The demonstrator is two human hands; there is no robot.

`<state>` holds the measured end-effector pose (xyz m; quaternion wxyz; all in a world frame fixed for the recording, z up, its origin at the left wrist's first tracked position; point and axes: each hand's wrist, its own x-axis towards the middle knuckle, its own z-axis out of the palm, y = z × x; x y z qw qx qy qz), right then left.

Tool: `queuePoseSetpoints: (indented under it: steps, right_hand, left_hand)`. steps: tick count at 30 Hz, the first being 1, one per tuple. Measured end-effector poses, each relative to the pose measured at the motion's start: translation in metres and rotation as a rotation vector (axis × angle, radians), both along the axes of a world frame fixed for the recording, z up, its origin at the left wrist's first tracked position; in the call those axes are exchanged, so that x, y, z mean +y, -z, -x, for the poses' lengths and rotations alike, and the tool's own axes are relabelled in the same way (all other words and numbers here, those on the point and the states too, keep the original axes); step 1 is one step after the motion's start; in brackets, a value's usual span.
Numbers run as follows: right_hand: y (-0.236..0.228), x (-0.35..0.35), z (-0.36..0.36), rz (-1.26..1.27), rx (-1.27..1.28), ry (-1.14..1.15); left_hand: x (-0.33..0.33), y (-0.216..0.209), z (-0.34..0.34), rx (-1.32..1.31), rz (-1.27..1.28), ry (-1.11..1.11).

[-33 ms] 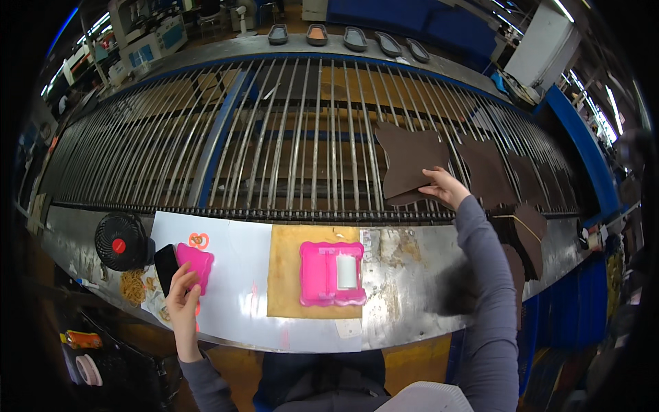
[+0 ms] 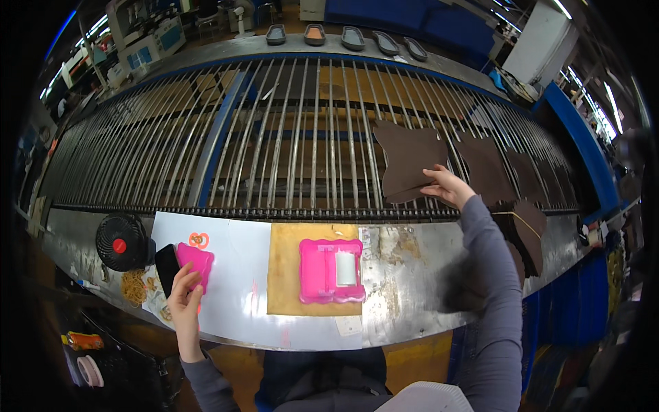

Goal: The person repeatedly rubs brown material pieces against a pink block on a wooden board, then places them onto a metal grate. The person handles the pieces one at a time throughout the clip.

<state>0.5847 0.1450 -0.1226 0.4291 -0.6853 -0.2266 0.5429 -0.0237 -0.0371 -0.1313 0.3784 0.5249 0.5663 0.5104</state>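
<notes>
My right hand reaches out over the metal bars and pinches the near right edge of a dark brown, wavy-edged sheet, thumb above and fingers at its edge. The sheet lies on the bars. At the left of the bench, my left hand hovers with loosely curled fingers and the thumb apart. Its fingertips overlap a pink wavy-edged plate beside a black phone; whether they touch it I cannot tell. In the middle, a pink scalloped frame with a white roller rests on a tan board.
More brown sheets lie along the bars to the right, near a banded brown stack. A black fan and a heap of rubber bands sit at the left. Several oval trays line the far ledge.
My right hand and forearm have shifted very slightly to the right, still at the sheet's edge. My left hand stays almost in place.
</notes>
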Motion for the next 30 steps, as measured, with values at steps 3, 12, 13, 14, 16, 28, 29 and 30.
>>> queuePoseSetpoints:
  steps: [3, 12, 13, 14, 16, 28, 29, 30]
  right_hand:
    - [-0.049, -0.062, 0.0, -0.046, -0.155, -0.243]
    - [-0.078, -0.341, -0.086, 0.118, -1.337, 0.028]
    - [-0.056, -0.371, -0.109, 0.168, -1.331, 0.036]
    - [-0.034, -0.396, -0.121, 0.223, -1.317, 0.048]
    - [-0.013, -0.417, -0.135, 0.276, -1.031, 0.146]
    - [-0.024, -0.401, -0.083, 0.389, -1.284, 0.218]
    - [-0.022, -0.403, -0.086, 0.387, -1.27, 0.205]
    - [-0.023, -0.395, -0.083, 0.373, -1.257, 0.178]
  left_hand:
    - [-0.006, -0.005, -0.01, -0.008, -0.016, 0.036]
    - [-0.01, -0.032, -0.038, 0.033, -0.053, 0.214]
    - [-0.008, -0.032, -0.039, 0.046, -0.072, 0.243]
    - [-0.006, -0.033, -0.039, 0.042, -0.076, 0.252]
    - [0.001, -0.034, -0.041, 0.075, -0.117, 0.287]
    - [-0.019, -0.048, -0.08, 0.158, -0.107, 0.382]
    - [-0.02, -0.046, -0.081, 0.156, -0.101, 0.4]
    - [-0.023, -0.046, -0.084, 0.169, -0.085, 0.389]
